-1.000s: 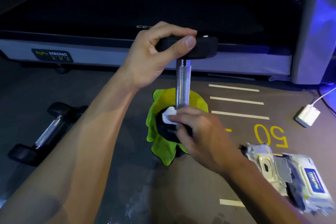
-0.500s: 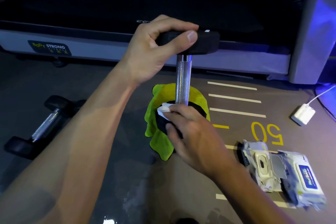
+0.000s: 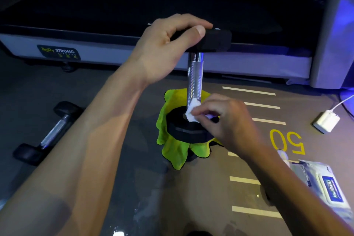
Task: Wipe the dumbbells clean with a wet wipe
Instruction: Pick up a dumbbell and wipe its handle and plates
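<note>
1. Black-ended dumbbell (image 3: 195, 74) stands upright on a green cloth (image 3: 175, 149) spread on the floor (image 3: 134, 120), near the front edge of a treadmill (image 3: 134, 5).
2. Left hand (image 3: 164, 48) has fingers and thumb curled round the dumbbell's top head, holding it steady.
3. Right hand (image 3: 228, 122) pinches a white wipe (image 3: 192, 110) between fingertips and thumb, pressing it where the ribbed metal handle meets the lower head.
4. Second dumbbell (image 3: 47, 132) lies on its side on the floor, well apart to the left.
5. Readable writing: a sticker (image 3: 58, 51) on the treadmill's pale side rail reads "STRONG" in white, with a yellow word before it too blurred to be sure of; the floor carries a yellow "50" (image 3: 286, 141), seen upside down, beside short pale stripes.
6. Wipes pack (image 3: 325, 186) lies at the right edge, partly behind the right forearm; its blue label has white lettering I cannot read.
7. White charger (image 3: 326, 121) with a cable sits on the floor to the right.
</note>
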`<state>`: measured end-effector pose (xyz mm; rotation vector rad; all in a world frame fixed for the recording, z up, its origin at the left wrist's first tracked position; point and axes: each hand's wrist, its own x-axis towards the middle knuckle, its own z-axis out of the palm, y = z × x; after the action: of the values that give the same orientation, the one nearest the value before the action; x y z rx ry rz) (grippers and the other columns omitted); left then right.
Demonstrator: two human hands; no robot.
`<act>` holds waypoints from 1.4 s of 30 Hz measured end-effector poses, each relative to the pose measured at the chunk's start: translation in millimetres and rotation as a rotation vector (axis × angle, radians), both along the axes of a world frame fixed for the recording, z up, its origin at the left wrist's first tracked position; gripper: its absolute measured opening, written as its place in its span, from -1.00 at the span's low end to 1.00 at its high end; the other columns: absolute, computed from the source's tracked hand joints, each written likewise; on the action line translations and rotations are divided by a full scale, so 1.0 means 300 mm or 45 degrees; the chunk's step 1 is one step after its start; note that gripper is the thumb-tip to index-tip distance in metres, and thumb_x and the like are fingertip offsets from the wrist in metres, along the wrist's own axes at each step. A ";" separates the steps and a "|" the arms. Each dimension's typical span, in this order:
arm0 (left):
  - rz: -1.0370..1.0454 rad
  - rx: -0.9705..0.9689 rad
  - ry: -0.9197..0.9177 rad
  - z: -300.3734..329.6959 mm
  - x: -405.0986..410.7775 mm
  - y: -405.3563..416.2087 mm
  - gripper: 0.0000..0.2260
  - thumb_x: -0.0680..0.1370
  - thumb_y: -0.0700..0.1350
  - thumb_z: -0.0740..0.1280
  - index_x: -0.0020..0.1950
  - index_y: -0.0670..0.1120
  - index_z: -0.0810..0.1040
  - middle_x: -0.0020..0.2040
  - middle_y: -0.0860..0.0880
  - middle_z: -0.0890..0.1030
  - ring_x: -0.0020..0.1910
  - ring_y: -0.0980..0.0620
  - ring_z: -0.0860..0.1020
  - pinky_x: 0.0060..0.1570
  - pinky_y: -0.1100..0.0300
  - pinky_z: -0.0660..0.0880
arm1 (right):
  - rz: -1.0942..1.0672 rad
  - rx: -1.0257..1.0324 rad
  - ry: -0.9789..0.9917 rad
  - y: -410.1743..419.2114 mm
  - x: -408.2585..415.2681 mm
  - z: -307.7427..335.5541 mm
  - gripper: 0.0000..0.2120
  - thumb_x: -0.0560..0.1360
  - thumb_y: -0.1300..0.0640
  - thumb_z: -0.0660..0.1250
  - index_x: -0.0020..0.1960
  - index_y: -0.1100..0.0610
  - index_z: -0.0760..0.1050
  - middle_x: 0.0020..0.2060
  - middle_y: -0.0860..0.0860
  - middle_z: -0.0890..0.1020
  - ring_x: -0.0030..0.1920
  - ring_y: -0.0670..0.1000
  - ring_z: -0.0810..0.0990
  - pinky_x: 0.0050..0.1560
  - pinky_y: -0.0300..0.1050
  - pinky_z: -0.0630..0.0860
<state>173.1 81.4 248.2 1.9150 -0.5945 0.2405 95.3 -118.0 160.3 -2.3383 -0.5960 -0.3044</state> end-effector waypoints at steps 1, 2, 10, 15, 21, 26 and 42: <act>0.002 0.002 0.008 -0.002 0.001 0.002 -0.79 0.65 0.01 0.28 0.21 0.11 0.67 0.15 0.01 0.70 0.18 0.10 0.64 0.32 0.02 0.52 | 0.023 -0.020 -0.029 0.003 0.011 -0.007 -0.87 0.46 0.29 0.52 -0.04 0.10 0.74 -0.14 -0.06 0.66 -0.18 -0.07 0.64 -0.14 -0.09 0.57; 0.003 0.003 0.006 -0.005 0.004 0.004 -0.79 0.65 0.02 0.28 0.21 0.10 0.67 0.14 0.03 0.71 0.17 0.12 0.63 0.31 0.03 0.52 | 0.039 -0.040 -0.066 0.007 0.014 -0.014 -0.88 0.47 0.28 0.51 -0.03 0.11 0.74 -0.13 -0.05 0.66 -0.18 -0.05 0.64 -0.14 -0.08 0.57; 0.043 0.000 -0.017 -0.013 0.009 -0.001 -0.76 0.63 0.08 0.26 0.21 0.11 0.66 0.16 -0.02 0.69 0.21 0.06 0.62 0.32 -0.01 0.50 | 0.017 -0.028 -0.234 0.025 0.040 -0.007 -0.93 0.52 0.22 0.49 -0.01 0.14 0.74 -0.10 -0.01 0.68 -0.13 -0.03 0.64 -0.09 -0.18 0.55; 0.043 0.004 -0.009 -0.012 0.000 0.001 -0.77 0.63 0.08 0.27 0.20 0.12 0.65 0.17 -0.02 0.69 0.21 0.05 0.62 0.34 -0.02 0.49 | 0.052 -0.282 -0.036 -0.065 0.050 0.020 -0.92 0.47 0.22 0.53 -0.12 0.05 0.73 -0.24 -0.10 0.65 -0.27 -0.07 0.58 -0.20 -0.08 0.56; 0.050 -0.038 -0.023 -0.023 -0.004 -0.015 -0.78 0.62 0.09 0.27 0.16 0.13 0.66 0.15 -0.14 0.64 0.18 -0.05 0.61 0.31 -0.14 0.49 | 0.085 -0.353 -0.022 -0.019 0.024 0.024 -0.87 0.40 0.27 0.42 -0.17 0.07 0.68 -0.23 -0.06 0.68 -0.22 0.09 0.65 -0.22 -0.02 0.55; 0.069 -0.017 -0.041 -0.022 0.000 -0.024 -0.79 0.63 0.10 0.26 0.17 0.16 0.64 0.15 -0.13 0.63 0.18 -0.04 0.60 0.29 -0.11 0.50 | 0.126 -0.219 0.021 -0.006 0.006 0.028 -0.86 0.46 0.20 0.41 -0.06 0.05 0.73 -0.15 -0.07 0.72 -0.12 -0.02 0.65 -0.09 -0.14 0.53; 0.004 -0.118 0.010 -0.026 -0.010 -0.030 -0.79 0.59 0.02 0.28 0.13 0.07 0.67 0.13 -0.20 0.61 0.10 0.10 0.57 0.19 0.19 0.45 | 0.022 -0.026 -0.219 -0.005 0.008 -0.008 -0.88 0.54 0.23 0.48 0.07 0.12 0.72 0.04 -0.09 0.63 -0.04 -0.42 0.46 0.03 -0.49 0.36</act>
<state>170.0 72.2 240.4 1.8270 -0.5658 0.2584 97.8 -119.5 157.8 -2.3403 -0.7042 -0.4977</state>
